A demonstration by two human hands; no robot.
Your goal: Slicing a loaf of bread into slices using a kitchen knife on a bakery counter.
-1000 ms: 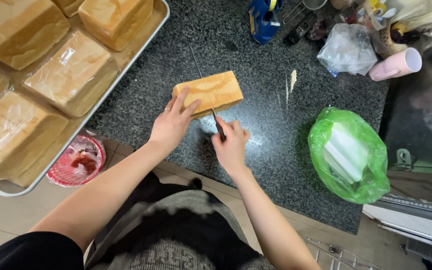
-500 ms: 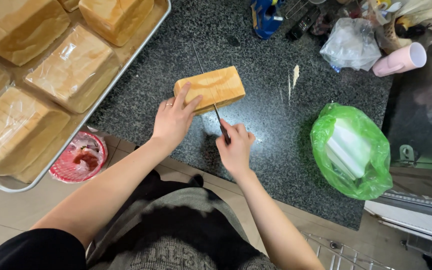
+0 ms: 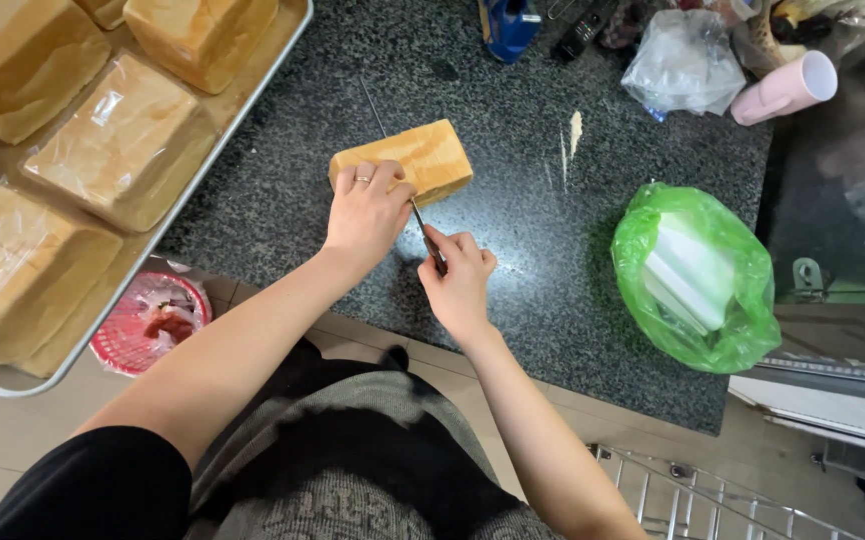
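Observation:
A golden bread loaf (image 3: 423, 158) lies on the dark speckled stone counter (image 3: 513, 250). My left hand (image 3: 365, 212), with a ring on one finger, presses down on the loaf's near end. My right hand (image 3: 458, 280) is closed around the handle of a knife (image 3: 423, 225). Its thin blade runs away from me across the loaf beside my left fingers, and the tip pokes out on the far side.
A metal tray (image 3: 243, 120) at the left holds several wrapped bread loaves (image 3: 123, 140). A red basket (image 3: 148, 320) sits below it. A green plastic bag (image 3: 698, 275) with white contents lies at the right. A clear bag (image 3: 683, 65), a pink cup (image 3: 783, 88) and a blue tool (image 3: 508, 25) stand at the back.
The view shifted a little. My left hand has settled further onto the loaf's near end and the knife blade lies across the loaf; my right hand stays on the handle.

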